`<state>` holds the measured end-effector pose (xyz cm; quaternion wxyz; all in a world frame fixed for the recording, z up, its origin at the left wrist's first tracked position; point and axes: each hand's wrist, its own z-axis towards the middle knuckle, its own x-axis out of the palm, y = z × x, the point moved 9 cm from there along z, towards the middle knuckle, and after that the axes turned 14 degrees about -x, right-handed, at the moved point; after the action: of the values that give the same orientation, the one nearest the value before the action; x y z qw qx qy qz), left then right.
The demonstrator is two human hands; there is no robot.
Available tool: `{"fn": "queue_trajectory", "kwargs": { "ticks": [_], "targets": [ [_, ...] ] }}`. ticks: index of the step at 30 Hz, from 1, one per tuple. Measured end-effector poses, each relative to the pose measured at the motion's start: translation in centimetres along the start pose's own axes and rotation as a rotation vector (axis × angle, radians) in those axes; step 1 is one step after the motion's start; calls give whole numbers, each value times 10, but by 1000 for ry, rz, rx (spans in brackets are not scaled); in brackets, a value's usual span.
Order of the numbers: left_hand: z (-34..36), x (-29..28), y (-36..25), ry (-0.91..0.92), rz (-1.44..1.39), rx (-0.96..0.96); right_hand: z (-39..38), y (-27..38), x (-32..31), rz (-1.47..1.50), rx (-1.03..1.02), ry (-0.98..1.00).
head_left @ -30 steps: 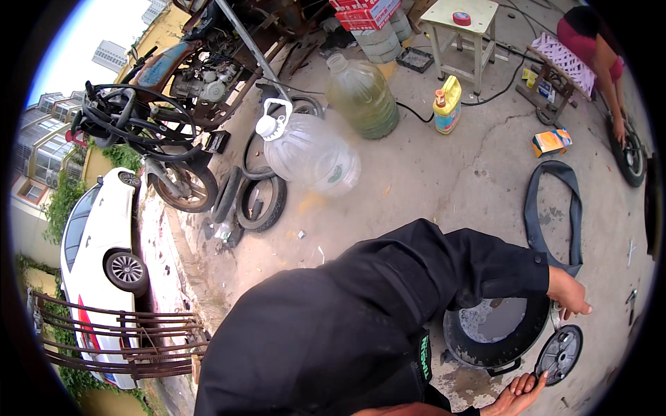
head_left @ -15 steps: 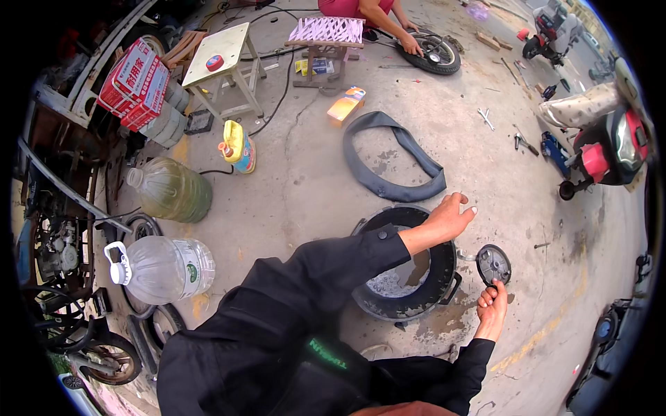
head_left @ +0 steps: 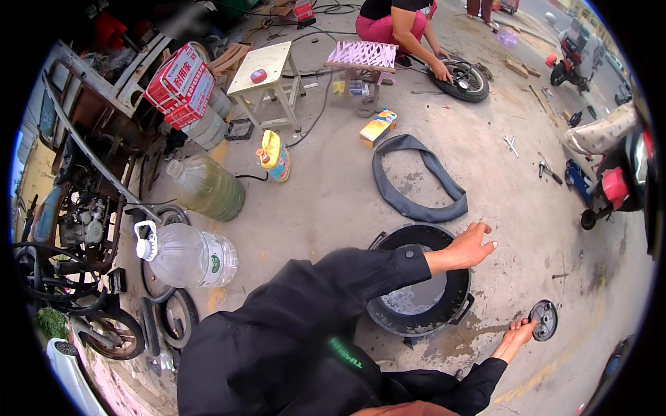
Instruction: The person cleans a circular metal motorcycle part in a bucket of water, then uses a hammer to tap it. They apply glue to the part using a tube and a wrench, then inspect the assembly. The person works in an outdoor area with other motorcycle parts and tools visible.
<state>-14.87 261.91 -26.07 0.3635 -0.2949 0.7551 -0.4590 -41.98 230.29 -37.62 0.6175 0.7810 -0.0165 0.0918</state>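
Observation:
My left hand (head_left: 466, 248) reaches over the far right rim of a black basin (head_left: 463, 298), its fingers apart and holding nothing. Soapy-looking grey water (head_left: 415, 299) lies in the basin. To the right, low over the concrete, my right hand (head_left: 517, 338) grips the edge of a round, dark grey metal brake plate (head_left: 545, 319). The plate's face is partly turned toward me. Just beyond the basin a black inner tube (head_left: 390, 186) lies in a loop on the ground.
Beyond, a crouching person (head_left: 406, 28) handles a wheel (head_left: 466, 82). Two large plastic jugs (head_left: 208, 187) stand at left, near a yellow bottle (head_left: 275, 157), a white stool (head_left: 262, 69) and an orange box (head_left: 377, 127). Tools (head_left: 549, 172) lie near a parked scooter (head_left: 616, 177).
My right hand has carried the brake plate away from the basin, to the right and nearer. My left hand stays by the rim, fingers apart. The view has shifted.

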Motion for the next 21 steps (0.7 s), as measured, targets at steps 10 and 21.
{"fn": "queue_trajectory", "kwargs": {
  "ticks": [10,21],
  "targets": [
    [-6,24,0,41,77,26,3,-19,-28,1,187,71],
    [-13,42,9,84,189,51,-33,-24,0,130,412,238]
  ]
}}
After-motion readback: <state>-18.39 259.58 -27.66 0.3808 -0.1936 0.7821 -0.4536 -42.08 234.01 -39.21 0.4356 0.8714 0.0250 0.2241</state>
